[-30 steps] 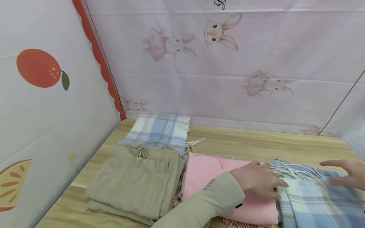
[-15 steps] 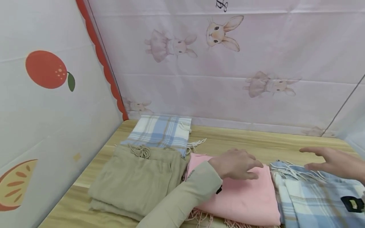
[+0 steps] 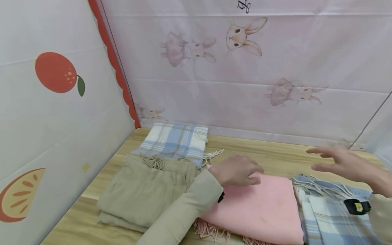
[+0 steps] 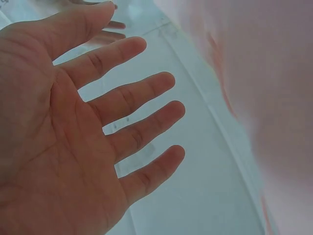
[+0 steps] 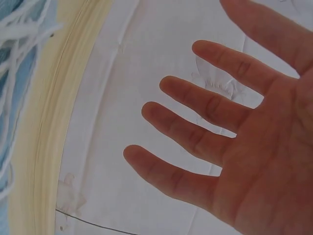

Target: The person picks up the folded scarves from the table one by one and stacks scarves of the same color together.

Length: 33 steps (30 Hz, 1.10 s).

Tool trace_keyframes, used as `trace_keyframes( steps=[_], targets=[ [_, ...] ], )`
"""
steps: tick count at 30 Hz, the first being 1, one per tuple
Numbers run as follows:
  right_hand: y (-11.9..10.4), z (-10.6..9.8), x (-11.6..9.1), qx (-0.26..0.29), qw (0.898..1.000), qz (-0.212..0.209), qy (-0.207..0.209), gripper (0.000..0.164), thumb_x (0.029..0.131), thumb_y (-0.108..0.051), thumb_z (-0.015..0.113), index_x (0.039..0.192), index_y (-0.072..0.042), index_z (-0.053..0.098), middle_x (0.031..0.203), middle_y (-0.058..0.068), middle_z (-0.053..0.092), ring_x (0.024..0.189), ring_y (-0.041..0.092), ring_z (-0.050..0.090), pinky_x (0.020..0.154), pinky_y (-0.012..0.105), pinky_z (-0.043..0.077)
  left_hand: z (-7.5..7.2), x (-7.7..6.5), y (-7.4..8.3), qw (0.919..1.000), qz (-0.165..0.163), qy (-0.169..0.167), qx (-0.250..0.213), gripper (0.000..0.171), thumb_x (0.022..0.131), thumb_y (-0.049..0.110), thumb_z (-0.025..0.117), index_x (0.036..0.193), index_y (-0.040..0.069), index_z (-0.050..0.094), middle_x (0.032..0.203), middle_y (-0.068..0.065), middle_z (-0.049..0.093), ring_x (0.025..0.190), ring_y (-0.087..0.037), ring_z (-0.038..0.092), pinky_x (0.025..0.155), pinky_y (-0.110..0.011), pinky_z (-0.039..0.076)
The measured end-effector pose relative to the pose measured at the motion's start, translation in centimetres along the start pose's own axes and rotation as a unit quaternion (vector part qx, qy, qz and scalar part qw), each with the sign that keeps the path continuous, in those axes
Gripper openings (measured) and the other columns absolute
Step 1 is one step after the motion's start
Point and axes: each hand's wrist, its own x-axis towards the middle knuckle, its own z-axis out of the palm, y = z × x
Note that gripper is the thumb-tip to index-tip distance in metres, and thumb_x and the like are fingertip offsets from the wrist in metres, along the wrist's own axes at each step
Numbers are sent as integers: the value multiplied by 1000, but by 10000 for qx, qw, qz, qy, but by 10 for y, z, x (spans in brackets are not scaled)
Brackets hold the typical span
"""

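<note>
My left hand [image 3: 237, 170] hovers over the back left part of a folded pink scarf [image 3: 260, 211], fingers spread and holding nothing. The left wrist view shows its bare palm, with a blurred pink surface [image 4: 274, 98] at the right. Above the fringed back end of a folded blue and white plaid scarf [image 3: 330, 212], my right hand [image 3: 344, 166] is raised with its fingers apart. Nothing lies in that palm in the right wrist view, where white fringe [image 5: 22, 34] shows at the left edge.
Left of the pink scarf lies a folded khaki cloth [image 3: 150, 194] with tangled fringe on top. Behind it a second blue plaid scarf [image 3: 177, 139] reaches toward the back wall [image 3: 245, 112]. All rest on a wooden table [image 3: 257, 151], with a white wall [image 3: 73, 136] at left.
My left hand has left the boundary between the pink and plaid scarves and moved left over the pink one. My right hand has risen and shifted left and back above the plaid scarf.
</note>
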Motion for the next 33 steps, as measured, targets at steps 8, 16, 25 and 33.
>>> trace_keyframes(
  steps=[8, 16, 25, 33],
  targets=[
    [-14, 6, 13, 352, 9992, -193, 18, 52, 98, -20, 69, 136, 12, 54, 137, 39, 50, 117, 62, 50, 79, 68, 50, 0, -10, -11, 9995, -272, 121, 60, 40, 106, 38, 55, 142, 23, 62, 144, 10, 57, 135, -9, 48, 113, -30, 34],
    [-27, 7, 26, 449, 9981, -413, 89, 50, 99, -19, 68, 138, 8, 55, 139, 37, 50, 120, 59, 51, 81, 67, 50, -3, -18, -24, 9990, -340, 234, -165, 39, 105, 34, 57, 141, 19, 62, 144, 6, 57, 135, -11, 49, 114, -33, 34],
    [-38, 8, 40, 456, 9978, -455, 134, 47, 98, -20, 69, 136, 5, 58, 137, 33, 54, 120, 54, 54, 86, 68, 47, -9, -32, -41, 9976, -429, 383, -377, 39, 105, 31, 58, 140, 15, 62, 144, 1, 58, 134, -17, 51, 112, -30, 35],
    [-51, 8, 53, 560, 9962, -621, 259, 43, 97, -14, 69, 134, 7, 60, 135, 31, 56, 118, 52, 56, 88, 65, 48, -11, -37, -49, 9980, -385, 469, -160, 38, 105, 31, 58, 138, 13, 64, 143, -1, 59, 132, -19, 53, 112, -32, 36]
  ],
)
